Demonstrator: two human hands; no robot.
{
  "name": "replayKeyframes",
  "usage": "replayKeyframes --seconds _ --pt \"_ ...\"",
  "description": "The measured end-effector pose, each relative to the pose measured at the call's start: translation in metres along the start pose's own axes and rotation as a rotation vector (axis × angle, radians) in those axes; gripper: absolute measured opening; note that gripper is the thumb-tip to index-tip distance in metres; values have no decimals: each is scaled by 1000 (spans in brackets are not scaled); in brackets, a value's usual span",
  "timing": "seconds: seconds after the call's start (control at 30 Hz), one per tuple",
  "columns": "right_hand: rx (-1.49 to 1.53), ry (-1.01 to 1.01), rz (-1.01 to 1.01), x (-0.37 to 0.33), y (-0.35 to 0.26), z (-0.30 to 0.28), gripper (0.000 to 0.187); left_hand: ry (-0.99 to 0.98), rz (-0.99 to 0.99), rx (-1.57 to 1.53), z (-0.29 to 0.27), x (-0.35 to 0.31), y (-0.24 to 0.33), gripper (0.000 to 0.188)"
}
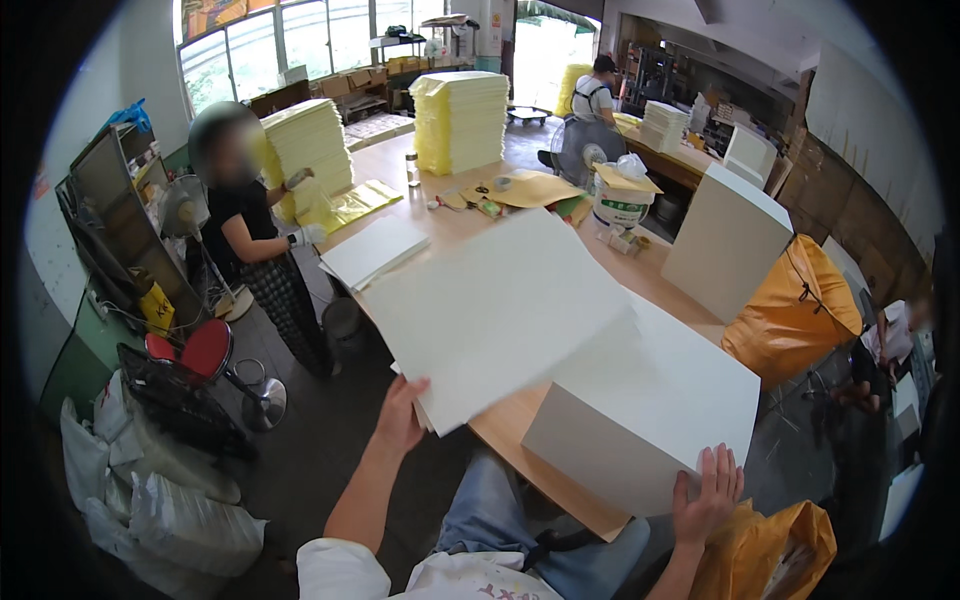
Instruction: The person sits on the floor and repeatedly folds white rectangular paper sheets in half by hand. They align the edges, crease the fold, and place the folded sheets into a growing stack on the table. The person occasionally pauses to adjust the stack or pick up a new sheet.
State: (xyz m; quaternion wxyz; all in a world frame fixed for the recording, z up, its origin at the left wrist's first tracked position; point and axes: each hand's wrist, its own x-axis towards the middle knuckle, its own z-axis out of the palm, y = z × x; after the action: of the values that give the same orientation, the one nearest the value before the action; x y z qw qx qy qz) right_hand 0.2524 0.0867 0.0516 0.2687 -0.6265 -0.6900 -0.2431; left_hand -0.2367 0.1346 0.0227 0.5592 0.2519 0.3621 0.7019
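Observation:
My left hand (403,412) is closed on the near-left edge of a large white sheet (490,310), which may be several sheets together. The sheet slants across the table, its right end over a tall stack of white sheets (670,420). At the stack's near right corner lies my right hand (708,492), its fingers stretched out over the top edge and not gripping. A lower pile of white sheets (375,250) sits just beyond the held sheet, at the table's left side.
A wooden table (550,470) carries a tall yellow-edged stack (460,125), a white bucket (622,200) and another white stack (728,240). A co-worker (255,230) stands at its left, handling yellow film. An orange bag (795,310) bulges at the right; a red stool (207,352) stands left.

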Motion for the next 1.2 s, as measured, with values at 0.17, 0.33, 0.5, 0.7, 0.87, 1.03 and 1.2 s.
replayKeyframes --seconds 0.17,0.33,0.5,0.7,0.87,1.03,1.2 --pt "22 -25 9 2 -2 -2 47 -47 72 -162 -40 51 -21 52" --pt "6 -41 23 -1 1 -2 49 -20 -24 -237 -94 83 -99 60" --pt "16 -55 30 6 -5 -9 48 205 -216 -96 -154 104 -173 51" --pt "0 -61 28 2 -6 -10 48 176 -294 -50 -163 117 -179 48" --pt "61 -61 34 4 -3 -9 52 275 -327 -60 -157 104 -170 47" --pt "415 159 275 -11 19 -27 51 734 69 1107 -114 71 -144 34" --pt "1073 250 853 -24 41 3 50 56 114 418 19 57 -93 51"
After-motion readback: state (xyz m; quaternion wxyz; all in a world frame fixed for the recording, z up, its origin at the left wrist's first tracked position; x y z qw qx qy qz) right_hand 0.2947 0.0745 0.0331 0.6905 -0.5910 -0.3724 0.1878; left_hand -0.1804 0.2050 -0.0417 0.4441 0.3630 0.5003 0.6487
